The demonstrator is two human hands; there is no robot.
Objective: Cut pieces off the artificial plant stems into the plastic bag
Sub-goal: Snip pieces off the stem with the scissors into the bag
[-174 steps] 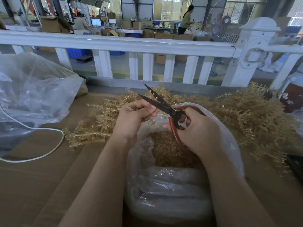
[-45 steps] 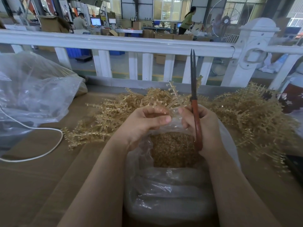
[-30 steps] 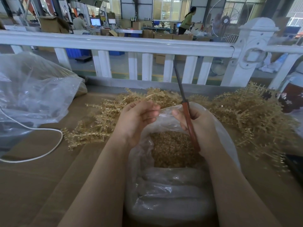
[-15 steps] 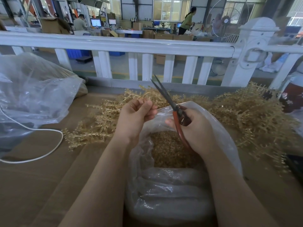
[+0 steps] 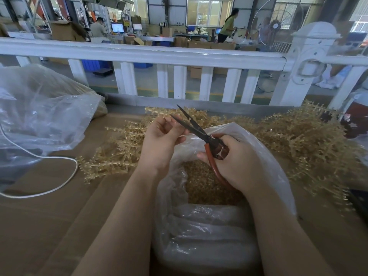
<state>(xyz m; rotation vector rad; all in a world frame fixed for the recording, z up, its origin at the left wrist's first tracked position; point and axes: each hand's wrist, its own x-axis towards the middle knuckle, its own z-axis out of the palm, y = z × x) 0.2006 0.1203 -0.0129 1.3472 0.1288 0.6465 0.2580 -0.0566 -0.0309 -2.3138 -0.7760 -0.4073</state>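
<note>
Right hand (image 5: 237, 162) grips scissors (image 5: 201, 132), blades apart, over plastic bag (image 5: 268, 156). Left hand (image 5: 161, 140) fingers curled, pinching thin stem piece beside blades. Stems (image 5: 302, 140) heaped on table (image 5: 39, 226).

Golden stems (image 5: 310, 140) heaped behind open plastic bag (image 5: 209, 226).

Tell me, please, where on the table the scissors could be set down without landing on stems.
Bare cardboard table lies left of the open plastic bag, below the white cord and the stems. It is crowded behind and right of that bag, where the gold pile spreads; the far left holds another clear bag.
</note>
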